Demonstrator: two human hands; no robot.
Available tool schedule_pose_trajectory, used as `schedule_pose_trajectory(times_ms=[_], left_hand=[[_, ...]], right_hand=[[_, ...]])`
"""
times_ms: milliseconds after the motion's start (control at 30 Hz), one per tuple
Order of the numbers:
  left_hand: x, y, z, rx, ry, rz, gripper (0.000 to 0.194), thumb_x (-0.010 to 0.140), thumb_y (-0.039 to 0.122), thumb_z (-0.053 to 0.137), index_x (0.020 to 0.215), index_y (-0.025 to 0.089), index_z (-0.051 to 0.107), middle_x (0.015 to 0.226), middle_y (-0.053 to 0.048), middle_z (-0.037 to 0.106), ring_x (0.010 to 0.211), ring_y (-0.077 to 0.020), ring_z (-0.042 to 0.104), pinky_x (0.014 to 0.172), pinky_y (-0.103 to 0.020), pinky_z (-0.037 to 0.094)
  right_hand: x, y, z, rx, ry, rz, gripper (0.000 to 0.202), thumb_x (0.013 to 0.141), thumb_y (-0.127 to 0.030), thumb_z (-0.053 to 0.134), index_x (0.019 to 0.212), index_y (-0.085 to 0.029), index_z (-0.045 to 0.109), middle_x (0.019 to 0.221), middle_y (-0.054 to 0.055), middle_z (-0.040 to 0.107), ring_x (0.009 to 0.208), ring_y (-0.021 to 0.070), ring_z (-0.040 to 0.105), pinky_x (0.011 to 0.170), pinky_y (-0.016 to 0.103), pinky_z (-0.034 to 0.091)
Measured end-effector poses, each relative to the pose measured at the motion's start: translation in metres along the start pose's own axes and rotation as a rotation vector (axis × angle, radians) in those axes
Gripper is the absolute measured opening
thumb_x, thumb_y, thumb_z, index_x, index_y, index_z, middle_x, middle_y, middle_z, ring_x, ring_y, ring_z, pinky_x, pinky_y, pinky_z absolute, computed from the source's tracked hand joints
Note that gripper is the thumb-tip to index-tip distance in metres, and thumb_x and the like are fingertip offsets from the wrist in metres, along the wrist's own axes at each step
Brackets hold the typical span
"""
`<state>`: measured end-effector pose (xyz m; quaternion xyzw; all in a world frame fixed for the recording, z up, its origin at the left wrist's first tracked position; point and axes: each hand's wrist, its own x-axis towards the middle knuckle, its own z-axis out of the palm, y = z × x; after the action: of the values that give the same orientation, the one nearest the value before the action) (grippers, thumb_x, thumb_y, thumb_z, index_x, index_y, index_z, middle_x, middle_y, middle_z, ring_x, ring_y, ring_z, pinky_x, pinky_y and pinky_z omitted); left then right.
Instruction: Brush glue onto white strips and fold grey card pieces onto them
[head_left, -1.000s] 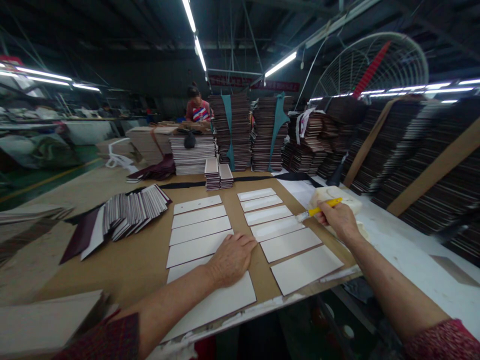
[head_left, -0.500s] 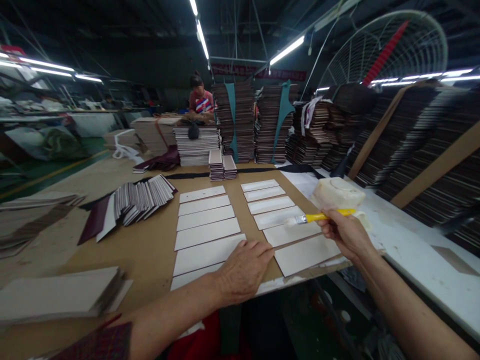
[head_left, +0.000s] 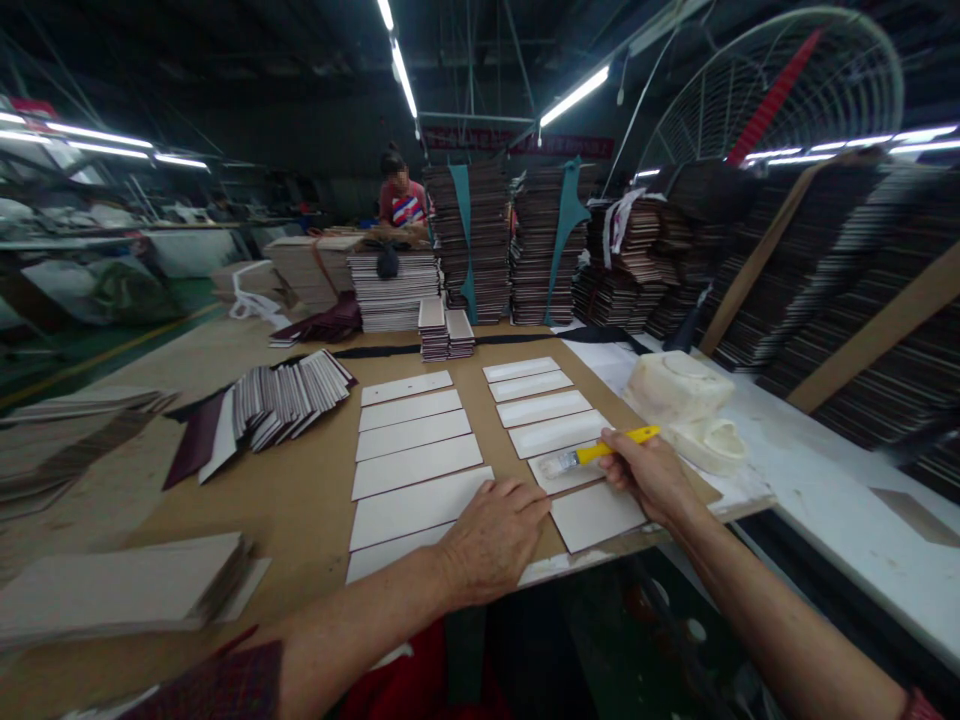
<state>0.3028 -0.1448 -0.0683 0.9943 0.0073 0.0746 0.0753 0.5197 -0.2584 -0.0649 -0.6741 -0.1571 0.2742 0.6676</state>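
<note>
My right hand [head_left: 646, 474] grips a brush with a yellow handle [head_left: 637, 436]. Its bristles lie on the second-nearest panel of the right column [head_left: 541, 474]. Panels farther up that column, such as one [head_left: 559, 434], look white and wet. My left hand [head_left: 499, 535] rests palm down at the table's near edge, between the two columns, its fingers lying flat and holding nothing. Beside it is the left column of pale panels [head_left: 416, 450], partly hidden by the hand and forearm.
A whitish plastic container [head_left: 679, 385] stands at the right. Fanned strips [head_left: 281, 400] and a pile of boards [head_left: 120, 590] lie left. Tall stacks [head_left: 472, 240] rise behind; a person [head_left: 405, 200] is beyond. A large fan [head_left: 780, 90] stands upper right.
My right hand has moved left and toward me with the brush, from the panel above to the second-nearest one. My left hand has stayed nearly in place.
</note>
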Motion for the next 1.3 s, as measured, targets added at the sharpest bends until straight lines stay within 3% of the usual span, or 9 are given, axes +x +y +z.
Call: schedule_pose_trajectory(times_ms=[233, 700, 933, 1133, 1300], left_hand=[[-0.001, 0.0, -0.003, -0.052, -0.006, -0.01, 0.033, 0.098, 0.017, 0.045, 0.129, 0.02, 0.055, 0.131, -0.006, 0.063, 0.113, -0.0258, 0.053, 0.096, -0.043, 0.041], [-0.002, -0.005, 0.007, -0.062, 0.027, -0.005, 0.039, 0.097, 0.016, 0.044, 0.135, 0.019, 0.053, 0.135, -0.006, 0.062, 0.119, -0.0258, 0.051, 0.101, -0.044, 0.04], [-0.002, -0.005, 0.008, -0.075, 0.044, -0.012, 0.038, 0.097, 0.014, 0.045, 0.134, 0.02, 0.054, 0.134, -0.006, 0.062, 0.118, -0.0253, 0.052, 0.102, -0.043, 0.04], [0.0, -0.003, -0.001, -0.039, 0.015, -0.016, 0.036, 0.099, 0.017, 0.044, 0.133, 0.02, 0.054, 0.136, -0.008, 0.061, 0.119, -0.0256, 0.052, 0.1, -0.044, 0.04], [-0.01, 0.019, -0.024, 0.003, 0.042, 0.01, 0.036, 0.097, 0.017, 0.044, 0.132, 0.02, 0.053, 0.142, -0.01, 0.054, 0.126, -0.0298, 0.047, 0.106, -0.054, 0.03]], right_hand=[[0.008, -0.001, -0.012, -0.096, 0.052, -0.028, 0.024, 0.079, -0.034, 0.072, 0.068, -0.014, 0.064, 0.055, 0.004, 0.065, 0.037, 0.0095, 0.051, 0.033, 0.018, 0.039], [0.034, -0.019, -0.083, -0.334, 0.27, -0.151, 0.026, 0.081, -0.034, 0.072, 0.064, -0.015, 0.068, 0.054, 0.005, 0.067, 0.041, 0.0128, 0.056, 0.037, 0.02, 0.046], [0.039, -0.026, -0.095, -0.328, 0.329, -0.154, 0.03, 0.08, -0.033, 0.074, 0.056, -0.016, 0.066, 0.051, 0.007, 0.066, 0.039, 0.0135, 0.056, 0.038, 0.021, 0.047], [0.015, -0.033, -0.089, -0.128, 0.353, -0.19, 0.025, 0.077, -0.036, 0.074, 0.064, -0.016, 0.065, 0.056, 0.005, 0.067, 0.041, 0.0112, 0.055, 0.039, 0.019, 0.047], [-0.027, -0.028, -0.076, 0.044, 0.199, -0.146, 0.034, 0.066, -0.045, 0.081, 0.075, -0.016, 0.065, 0.057, 0.001, 0.064, 0.041, 0.0088, 0.05, 0.037, 0.018, 0.04]])
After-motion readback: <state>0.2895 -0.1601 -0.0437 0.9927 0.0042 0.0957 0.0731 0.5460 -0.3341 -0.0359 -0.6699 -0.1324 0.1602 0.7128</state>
